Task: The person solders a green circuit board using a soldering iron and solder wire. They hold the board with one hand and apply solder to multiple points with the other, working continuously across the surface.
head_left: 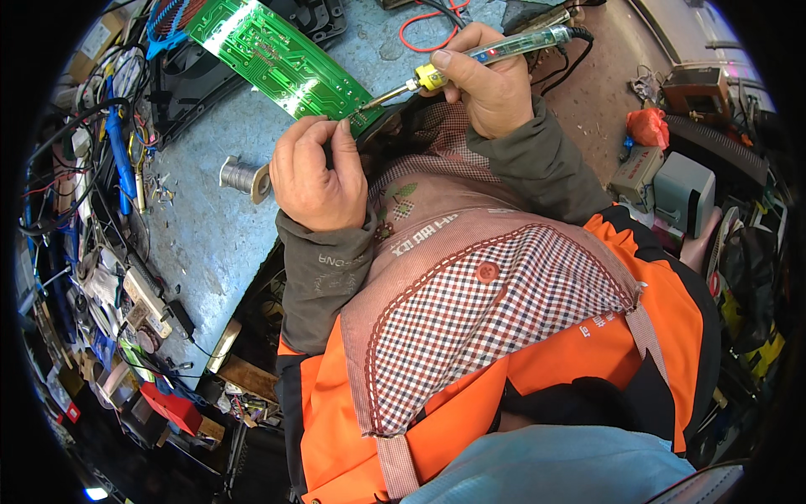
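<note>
A soldering iron [495, 55] with a clear handle, a yellow collar and a small red light is held in my right hand [491, 88]. Its metal tip slants down and left onto the near corner of a green circuit board [281, 63]. The board's solder side faces up, and bright glare covers parts of it. My left hand [319, 172] is closed at the board's near edge, thumb and forefinger pinched there close to the iron's tip. Its other fingers are curled. A spool of solder wire [243, 178] lies on the blue table just left of that hand.
Cables and tools [92, 193] crowd the table's left side, with a power strip [147, 298] among them. A dark plastic housing [180, 101] lies under and beside the board. Behind it loops a red wire [411, 34]. Boxes and a grey case [684, 193] stand at the right.
</note>
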The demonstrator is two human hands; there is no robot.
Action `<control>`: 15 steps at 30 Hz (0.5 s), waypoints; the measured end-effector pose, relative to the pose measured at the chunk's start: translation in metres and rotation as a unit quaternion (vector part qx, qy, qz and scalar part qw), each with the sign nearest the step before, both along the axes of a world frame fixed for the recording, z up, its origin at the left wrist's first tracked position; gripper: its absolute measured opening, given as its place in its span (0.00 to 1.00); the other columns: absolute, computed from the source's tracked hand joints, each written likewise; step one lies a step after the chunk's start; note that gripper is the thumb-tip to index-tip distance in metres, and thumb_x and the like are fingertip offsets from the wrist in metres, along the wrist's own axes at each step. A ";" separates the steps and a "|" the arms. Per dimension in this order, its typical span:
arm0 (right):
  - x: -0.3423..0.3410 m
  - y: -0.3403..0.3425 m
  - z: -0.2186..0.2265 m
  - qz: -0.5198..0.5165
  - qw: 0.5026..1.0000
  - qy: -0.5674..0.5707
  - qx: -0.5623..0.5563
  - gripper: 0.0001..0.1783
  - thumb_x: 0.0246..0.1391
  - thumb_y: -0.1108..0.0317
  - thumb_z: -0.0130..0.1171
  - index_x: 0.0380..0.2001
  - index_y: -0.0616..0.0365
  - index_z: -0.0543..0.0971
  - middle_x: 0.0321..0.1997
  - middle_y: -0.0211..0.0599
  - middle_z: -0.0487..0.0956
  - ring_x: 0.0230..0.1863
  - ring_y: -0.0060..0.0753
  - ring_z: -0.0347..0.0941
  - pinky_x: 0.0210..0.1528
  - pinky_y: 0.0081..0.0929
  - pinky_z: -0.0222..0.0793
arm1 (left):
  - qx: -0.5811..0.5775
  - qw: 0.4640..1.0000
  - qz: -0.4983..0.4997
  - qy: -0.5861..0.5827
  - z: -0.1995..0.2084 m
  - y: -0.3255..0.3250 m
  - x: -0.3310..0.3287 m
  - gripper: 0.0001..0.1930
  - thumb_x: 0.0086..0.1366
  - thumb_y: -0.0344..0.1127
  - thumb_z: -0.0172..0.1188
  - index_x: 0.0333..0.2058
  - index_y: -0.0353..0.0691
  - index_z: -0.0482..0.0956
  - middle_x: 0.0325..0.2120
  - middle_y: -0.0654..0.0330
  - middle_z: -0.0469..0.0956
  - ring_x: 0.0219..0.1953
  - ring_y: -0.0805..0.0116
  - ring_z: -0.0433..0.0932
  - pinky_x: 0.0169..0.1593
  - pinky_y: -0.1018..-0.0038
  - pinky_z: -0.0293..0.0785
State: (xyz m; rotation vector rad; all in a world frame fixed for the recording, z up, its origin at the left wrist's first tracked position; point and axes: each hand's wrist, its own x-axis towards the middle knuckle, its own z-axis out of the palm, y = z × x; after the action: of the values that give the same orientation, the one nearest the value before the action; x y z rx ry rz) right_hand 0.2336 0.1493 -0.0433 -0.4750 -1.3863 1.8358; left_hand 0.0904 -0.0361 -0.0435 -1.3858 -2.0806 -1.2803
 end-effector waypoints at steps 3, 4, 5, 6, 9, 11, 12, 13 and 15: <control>0.000 0.000 0.000 -0.002 1.000 -0.003 0.007 0.09 0.61 0.70 0.73 0.34 0.62 0.81 0.30 0.39 0.85 0.22 0.20 0.77 0.24 0.18 0.72 | 0.003 1.000 -0.002 -0.007 0.000 0.000 0.000 0.07 0.63 0.27 0.73 0.37 0.39 0.83 0.40 0.54 0.85 0.39 0.53 0.84 0.44 0.61 0.76; 0.000 0.000 0.000 -0.002 1.000 -0.003 0.009 0.09 0.61 0.70 0.73 0.34 0.62 0.81 0.30 0.39 0.85 0.22 0.20 0.77 0.25 0.18 0.72 | 0.004 1.000 -0.001 -0.006 0.001 0.001 0.000 0.07 0.63 0.26 0.73 0.37 0.39 0.83 0.40 0.54 0.85 0.39 0.53 0.84 0.44 0.61 0.76; 0.000 0.000 -0.001 -0.003 1.000 -0.003 0.011 0.09 0.61 0.70 0.73 0.34 0.62 0.81 0.30 0.39 0.85 0.22 0.20 0.77 0.25 0.18 0.72 | 0.005 1.000 -0.001 -0.005 0.001 0.001 0.000 0.07 0.63 0.26 0.73 0.37 0.39 0.83 0.39 0.54 0.85 0.39 0.53 0.84 0.44 0.61 0.76; 0.000 0.000 -0.001 -0.003 1.000 -0.003 0.014 0.09 0.61 0.70 0.73 0.34 0.62 0.81 0.30 0.38 0.85 0.22 0.20 0.76 0.25 0.18 0.72 | 0.004 1.000 0.000 -0.005 0.001 0.000 0.000 0.07 0.63 0.26 0.73 0.37 0.39 0.83 0.39 0.54 0.85 0.39 0.52 0.83 0.44 0.61 0.76; 0.000 0.000 0.001 0.002 1.000 -0.005 0.008 0.09 0.61 0.70 0.72 0.34 0.61 0.81 0.29 0.36 0.84 0.22 0.20 0.76 0.26 0.20 0.74 | 0.003 1.000 0.000 -0.006 0.001 0.000 0.000 0.07 0.63 0.26 0.73 0.37 0.39 0.83 0.39 0.54 0.85 0.39 0.52 0.83 0.44 0.61 0.76; 0.000 0.001 -0.001 0.005 1.000 0.012 -0.006 0.09 0.62 0.70 0.72 0.34 0.61 0.81 0.28 0.35 0.83 0.23 0.20 0.75 0.27 0.21 0.74 | 0.002 1.000 -0.001 -0.006 0.002 0.000 0.000 0.07 0.62 0.26 0.73 0.37 0.39 0.83 0.39 0.54 0.85 0.39 0.53 0.83 0.44 0.61 0.76; 0.000 0.002 -0.002 0.006 1.000 0.021 -0.013 0.09 0.62 0.70 0.72 0.34 0.61 0.81 0.27 0.34 0.82 0.23 0.20 0.75 0.27 0.22 0.75 | 0.001 1.000 -0.003 -0.007 0.003 0.000 0.000 0.07 0.62 0.26 0.73 0.37 0.39 0.83 0.39 0.54 0.85 0.39 0.53 0.83 0.44 0.61 0.76; 0.000 0.002 -0.003 0.006 1.000 0.018 -0.007 0.09 0.62 0.70 0.71 0.33 0.61 0.81 0.27 0.33 0.82 0.23 0.20 0.74 0.27 0.22 0.75 | 0.000 1.000 -0.003 -0.008 0.003 0.000 0.000 0.07 0.62 0.26 0.73 0.37 0.39 0.83 0.39 0.54 0.85 0.39 0.53 0.83 0.44 0.61 0.76; 0.000 0.003 -0.004 0.006 1.000 0.011 0.006 0.08 0.62 0.70 0.71 0.33 0.61 0.81 0.27 0.33 0.81 0.24 0.20 0.74 0.28 0.23 0.76 | -0.001 1.000 -0.003 -0.007 0.003 -0.001 0.000 0.07 0.62 0.26 0.73 0.37 0.39 0.83 0.39 0.54 0.85 0.39 0.53 0.83 0.44 0.61 0.77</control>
State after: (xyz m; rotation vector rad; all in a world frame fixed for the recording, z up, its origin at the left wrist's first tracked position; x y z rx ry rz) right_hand 0.2337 0.1527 -0.0476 -0.4392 -1.3879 1.8354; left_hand 0.0903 -0.0366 -0.0401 -1.3892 -2.0886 -1.2952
